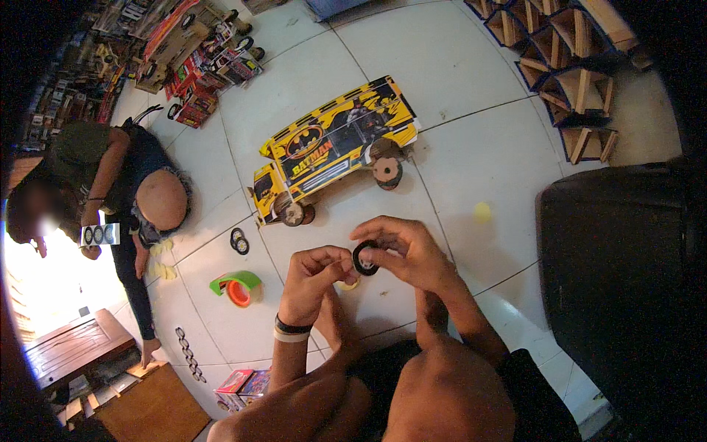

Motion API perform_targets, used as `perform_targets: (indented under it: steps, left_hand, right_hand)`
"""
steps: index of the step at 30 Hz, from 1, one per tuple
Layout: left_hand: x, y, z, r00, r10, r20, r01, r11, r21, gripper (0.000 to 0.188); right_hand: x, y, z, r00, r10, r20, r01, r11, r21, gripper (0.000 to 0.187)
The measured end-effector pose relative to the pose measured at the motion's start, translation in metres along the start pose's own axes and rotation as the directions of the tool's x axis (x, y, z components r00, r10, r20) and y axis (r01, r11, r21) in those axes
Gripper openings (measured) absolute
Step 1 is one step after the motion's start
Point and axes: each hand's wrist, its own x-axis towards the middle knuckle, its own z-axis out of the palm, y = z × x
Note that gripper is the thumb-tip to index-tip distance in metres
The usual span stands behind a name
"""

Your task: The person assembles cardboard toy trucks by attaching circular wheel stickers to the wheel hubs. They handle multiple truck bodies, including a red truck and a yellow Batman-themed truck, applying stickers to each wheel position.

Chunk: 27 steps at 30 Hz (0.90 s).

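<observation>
In front of my knees, my right hand (412, 254) grips a black toy wheel disc (364, 258) with a grey hub between thumb and fingers. Close to the disc's left edge, my left hand (317, 276) is pinched; what its fingertips hold, if anything, is too small to make out. Beyond both hands stands a yellow and black toy truck (335, 151), with round brown wheels along its near side. Two more black wheel discs (239, 241) lie on the floor left of my hands. Just below my left fingertips a small pale yellow piece (349, 285) shows.
A green tape dispenser (237, 286) lies left, near a strip of cut-out rings (190, 355) and a red box-shaped toy (241, 389). A person (110, 177) at left holds a wheel-printed strip (100, 235). Toy trucks (213, 70) stand far left, wooden frames (578, 88) far right, a dark case (611, 258) right.
</observation>
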Motion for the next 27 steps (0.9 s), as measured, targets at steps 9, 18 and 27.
perform_targets:
  steps: [9, 18, 27]
  left_hand:
    - [0.016, -0.022, -0.006, 0.949, -0.169, 0.266, 0.240, 0.935, -0.262, 0.018]
    - [0.062, -0.058, -0.001, 0.929, 0.353, 0.108, -0.210, 0.262, 0.942, 0.032]
    - [0.133, -0.069, 0.024, 0.946, 0.294, -0.139, -0.310, 0.945, -0.109, 0.043]
  right_hand:
    - [-0.011, -0.021, -0.024, 0.902, -0.366, 0.230, 0.431, 0.717, -0.548, 0.020]
    - [-0.003, -0.025, -0.052, 0.915, -0.181, -0.360, 0.058, 0.943, -0.327, 0.011]
    - [0.051, -0.012, -0.072, 0.847, 0.017, -0.532, -0.198, 0.938, -0.285, 0.022]
